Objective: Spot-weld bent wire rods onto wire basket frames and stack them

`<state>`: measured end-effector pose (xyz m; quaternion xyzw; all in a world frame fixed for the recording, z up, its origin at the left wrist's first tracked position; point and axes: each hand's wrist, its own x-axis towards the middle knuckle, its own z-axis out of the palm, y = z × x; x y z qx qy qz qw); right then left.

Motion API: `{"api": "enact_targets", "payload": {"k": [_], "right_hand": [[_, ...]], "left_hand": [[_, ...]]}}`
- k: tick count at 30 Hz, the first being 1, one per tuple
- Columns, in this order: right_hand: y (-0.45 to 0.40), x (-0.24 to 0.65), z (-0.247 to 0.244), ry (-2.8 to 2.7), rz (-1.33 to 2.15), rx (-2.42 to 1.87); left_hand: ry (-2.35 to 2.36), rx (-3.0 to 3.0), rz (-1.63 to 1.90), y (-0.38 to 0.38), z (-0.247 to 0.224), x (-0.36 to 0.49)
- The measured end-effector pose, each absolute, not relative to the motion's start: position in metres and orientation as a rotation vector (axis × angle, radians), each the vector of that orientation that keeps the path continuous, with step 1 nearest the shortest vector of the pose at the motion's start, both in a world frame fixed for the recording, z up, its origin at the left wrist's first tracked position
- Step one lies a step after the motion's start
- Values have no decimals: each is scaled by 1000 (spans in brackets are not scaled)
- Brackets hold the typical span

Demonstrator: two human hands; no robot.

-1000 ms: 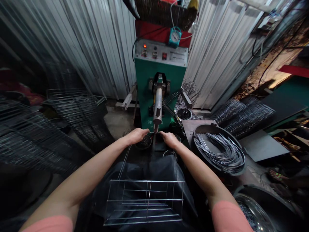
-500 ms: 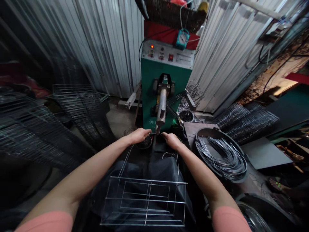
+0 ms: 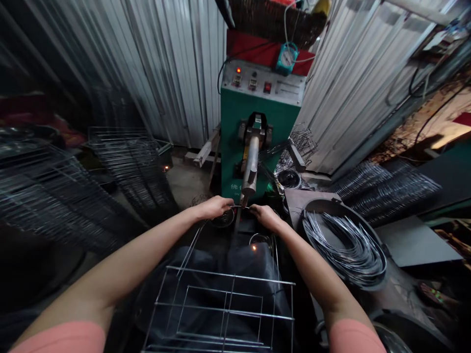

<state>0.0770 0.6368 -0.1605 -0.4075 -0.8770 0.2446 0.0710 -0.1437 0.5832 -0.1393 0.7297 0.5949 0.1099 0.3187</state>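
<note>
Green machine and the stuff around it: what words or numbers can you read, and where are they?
"佛": on the green machine's front; what follows is partly hidden by the metal arm.
Small letters underneath: too blurred.
Control panel label: too small.
Teal gauge dial: too small.
No other readable text.

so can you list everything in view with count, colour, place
boxy metal machine: 1, green, centre
round-dialled gauge: 1, teal, machine's upper right
woven basket: 1, brown, top
corrugated metal wall: 1, grey, behind machine
stacked wire racks: too many to count, dark grey, left and far right
round pan: 1, dark grey, right
curved metal wires: uncountable, silver, in pan
rectangular wire frame: 1, silver, over lap
glowing specks: 2, orange, below right hand and left of machine
thin metal strip: 1, silvery, between hands
left hand: 1, bare, strip's left end
right hand: 1, bare, strip's right end
</note>
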Motion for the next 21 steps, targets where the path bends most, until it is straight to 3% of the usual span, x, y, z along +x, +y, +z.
{"api": "enact_targets", "payload": {"k": [21], "right_hand": [[646, 79, -165, -2174, 1578, -1321]], "left_hand": [[1523, 1859, 249, 589, -138, -145]]}}
